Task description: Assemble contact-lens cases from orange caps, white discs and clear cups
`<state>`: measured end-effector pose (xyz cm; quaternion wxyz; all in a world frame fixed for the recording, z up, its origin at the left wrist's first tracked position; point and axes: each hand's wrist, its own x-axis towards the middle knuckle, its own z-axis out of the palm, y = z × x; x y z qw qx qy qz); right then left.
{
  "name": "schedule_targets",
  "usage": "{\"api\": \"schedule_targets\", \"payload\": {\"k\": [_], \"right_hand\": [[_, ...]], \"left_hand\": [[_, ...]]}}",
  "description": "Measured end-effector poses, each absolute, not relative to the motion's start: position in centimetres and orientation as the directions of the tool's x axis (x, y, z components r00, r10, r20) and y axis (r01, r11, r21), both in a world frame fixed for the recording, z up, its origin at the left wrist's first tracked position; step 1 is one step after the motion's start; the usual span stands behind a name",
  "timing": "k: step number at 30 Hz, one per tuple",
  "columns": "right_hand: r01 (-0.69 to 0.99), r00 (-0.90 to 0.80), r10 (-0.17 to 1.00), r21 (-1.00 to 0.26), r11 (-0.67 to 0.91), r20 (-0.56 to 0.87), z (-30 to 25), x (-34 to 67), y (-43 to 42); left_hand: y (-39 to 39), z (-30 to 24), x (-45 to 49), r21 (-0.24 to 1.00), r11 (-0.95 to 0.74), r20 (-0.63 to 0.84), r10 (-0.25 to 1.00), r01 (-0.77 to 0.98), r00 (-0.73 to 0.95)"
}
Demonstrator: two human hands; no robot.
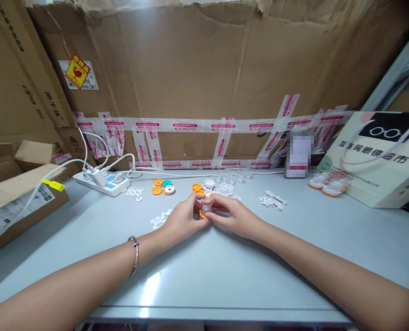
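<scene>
Both hands meet over the middle of the table around a small clear container with an orange base [206, 208]. The fingers of my left hand [187, 216] are closed on its left side, and my right hand [230, 215] pinches it from the right. White lacy shapes show inside the clear wall. Just behind the hands lie orange and white round caps [197, 187] and a heap of white lattice pieces [225, 189]. Small white discs [160, 219] are scattered beside my left hand. The fingers partly hide the container.
Farther left are more coloured caps [163, 186], small white plugs [135, 193] and a power strip [102, 181] with cables. Clear cups [237, 174] stand at the back. White lattice strips [272, 200], a phone [298, 156], finished-looking containers [328, 185] and a paper bag [377, 174] are rightward. Cardboard rises behind.
</scene>
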<state>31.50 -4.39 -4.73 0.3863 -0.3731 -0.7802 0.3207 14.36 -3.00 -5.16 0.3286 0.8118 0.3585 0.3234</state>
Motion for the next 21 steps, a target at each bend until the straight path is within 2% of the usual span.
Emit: {"api": "schedule_targets", "payload": {"k": [3,7,13,21], "right_hand": [[0.228,-0.365,0.871,-0.876,0.426,0.328,-4.2,31.5,-4.3],[0.047,-0.216,0.927,-0.945,0.324,0.307,-2.9,31.4,-4.5],[-0.105,-0.172,0.958,-0.972,0.212,0.228,-2.0,31.5,-4.8],[-0.131,-0.142,0.972,-0.977,0.167,0.185,-1.8,31.6,-4.6]], "left_hand": [[-3.2,-4.7,14.4,0.79,-0.517,0.325,0.81,0.331,0.489],[-3.5,-3.9,14.7,0.878,-0.458,0.38,0.844,0.14,0.38],[-3.6,-3.4,15.0,0.974,-0.187,0.219,0.915,-0.125,0.34],[-3.5,-3.6,14.8,0.98,-0.034,0.112,0.909,-0.196,0.401]]}}
